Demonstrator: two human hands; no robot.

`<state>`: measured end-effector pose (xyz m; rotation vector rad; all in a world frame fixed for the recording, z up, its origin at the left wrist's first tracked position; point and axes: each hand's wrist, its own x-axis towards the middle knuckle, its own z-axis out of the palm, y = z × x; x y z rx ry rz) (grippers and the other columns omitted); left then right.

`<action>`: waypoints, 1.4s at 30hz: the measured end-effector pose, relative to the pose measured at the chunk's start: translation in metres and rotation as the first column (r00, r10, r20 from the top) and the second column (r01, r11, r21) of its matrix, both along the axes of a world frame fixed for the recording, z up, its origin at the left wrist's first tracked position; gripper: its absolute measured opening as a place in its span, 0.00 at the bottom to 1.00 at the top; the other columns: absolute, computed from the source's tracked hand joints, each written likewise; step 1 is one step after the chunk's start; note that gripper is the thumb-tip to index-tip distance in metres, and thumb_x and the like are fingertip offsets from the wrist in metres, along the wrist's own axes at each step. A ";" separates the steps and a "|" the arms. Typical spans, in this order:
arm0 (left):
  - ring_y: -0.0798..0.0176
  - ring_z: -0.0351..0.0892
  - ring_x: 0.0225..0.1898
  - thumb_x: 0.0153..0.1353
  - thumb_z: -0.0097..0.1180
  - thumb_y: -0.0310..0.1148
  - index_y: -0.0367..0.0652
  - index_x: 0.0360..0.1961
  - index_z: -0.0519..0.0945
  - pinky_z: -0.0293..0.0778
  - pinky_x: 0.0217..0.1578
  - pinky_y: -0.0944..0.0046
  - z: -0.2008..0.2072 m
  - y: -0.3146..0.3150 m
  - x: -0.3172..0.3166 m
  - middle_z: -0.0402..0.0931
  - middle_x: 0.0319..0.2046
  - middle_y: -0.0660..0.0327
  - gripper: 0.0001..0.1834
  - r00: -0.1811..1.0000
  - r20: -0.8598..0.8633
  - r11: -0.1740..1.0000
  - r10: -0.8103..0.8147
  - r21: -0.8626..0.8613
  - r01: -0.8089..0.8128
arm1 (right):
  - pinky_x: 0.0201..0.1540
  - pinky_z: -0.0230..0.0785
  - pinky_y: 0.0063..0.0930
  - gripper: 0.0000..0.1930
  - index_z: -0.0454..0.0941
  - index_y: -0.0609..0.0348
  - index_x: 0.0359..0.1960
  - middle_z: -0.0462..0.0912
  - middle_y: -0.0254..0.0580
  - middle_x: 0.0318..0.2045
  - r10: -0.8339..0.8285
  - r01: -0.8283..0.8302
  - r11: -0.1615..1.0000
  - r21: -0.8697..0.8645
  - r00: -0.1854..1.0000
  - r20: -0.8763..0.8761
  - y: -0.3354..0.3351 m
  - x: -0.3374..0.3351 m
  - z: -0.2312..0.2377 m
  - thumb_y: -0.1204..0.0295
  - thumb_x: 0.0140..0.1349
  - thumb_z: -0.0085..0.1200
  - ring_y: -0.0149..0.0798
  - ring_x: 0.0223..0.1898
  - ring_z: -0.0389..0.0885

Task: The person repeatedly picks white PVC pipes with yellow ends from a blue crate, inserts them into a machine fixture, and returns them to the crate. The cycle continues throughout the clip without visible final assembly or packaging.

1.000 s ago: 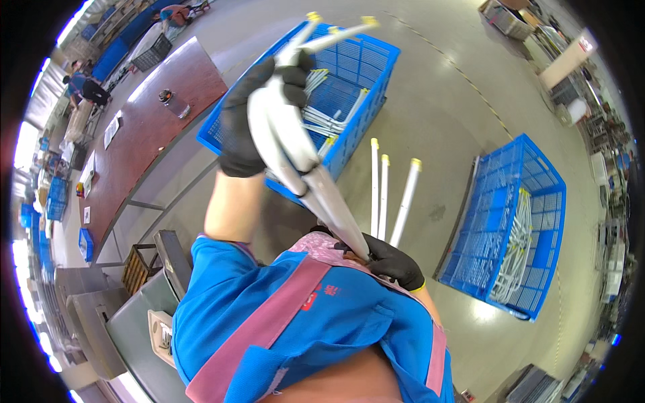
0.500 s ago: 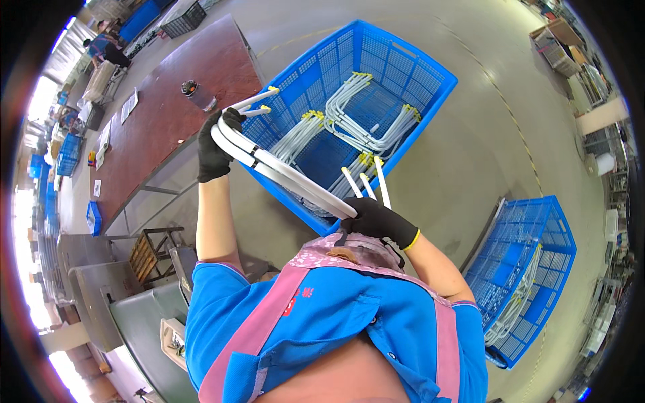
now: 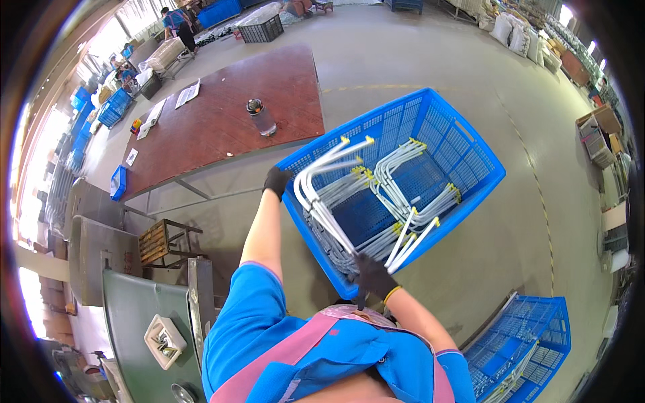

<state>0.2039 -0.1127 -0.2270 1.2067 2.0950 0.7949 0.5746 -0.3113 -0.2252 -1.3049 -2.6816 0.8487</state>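
Inside a large blue plastic crate (image 3: 470, 183), a few U-shaped white metal tubes (image 3: 322, 211) with yellow end caps lie tilted over other stacked tubes. My right hand (image 3: 373, 275), in a black glove with a yellow cuff, is closed on their near bend at the crate's front. My left hand (image 3: 277, 181), also black-gloved, is at the crate's left corner, just beside the tubes' far bend; its fingers are largely hidden. Several more bent tubes (image 3: 393, 176) with yellow tips lie in rows on the crate's floor.
A reddish-brown table (image 3: 222, 124) stands at the left, with a clear jar (image 3: 262, 119) and papers (image 3: 188, 94) on it. Another blue crate (image 3: 531, 336) holding tubes is at lower right. A wooden stool (image 3: 161, 243) and a green surface with a white tray (image 3: 164, 341) are at lower left.
The white tubes, held up in both hands before, have gone down into the crate. My left hand has come off them to the crate's corner. The view has shifted.
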 end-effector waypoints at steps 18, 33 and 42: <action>0.63 0.77 0.34 0.58 0.59 0.36 0.39 0.48 0.75 0.73 0.32 0.65 -0.132 -0.213 0.357 0.78 0.36 0.59 0.19 0.251 0.667 0.114 -0.701 -0.242 0.964 | 0.51 0.68 0.44 0.25 0.75 0.55 0.50 0.79 0.53 0.45 -0.948 0.941 0.294 -0.169 0.310 0.074 -0.302 0.225 -0.023 0.50 0.60 0.46 0.53 0.47 0.77; 0.52 0.80 0.35 0.59 0.56 0.38 0.37 0.46 0.76 0.75 0.37 0.59 -0.063 -0.469 0.697 0.80 0.36 0.49 0.18 -0.846 -0.071 -0.840 -0.528 -0.100 0.533 | 0.48 0.70 0.45 0.22 0.78 0.56 0.43 0.81 0.55 0.39 -0.746 0.688 -0.656 -0.309 -0.654 0.128 -0.672 0.243 -0.060 0.52 0.56 0.50 0.56 0.44 0.79; 0.61 0.79 0.35 0.60 0.56 0.33 0.38 0.47 0.75 0.75 0.35 0.64 -0.067 -0.539 0.838 0.79 0.34 0.54 0.16 -0.848 0.313 -0.885 -0.428 -0.337 0.322 | 0.41 0.70 0.41 0.18 0.77 0.60 0.37 0.80 0.55 0.33 -0.578 0.511 -0.728 -0.458 -0.816 0.010 -0.697 0.306 -0.065 0.57 0.59 0.49 0.54 0.39 0.79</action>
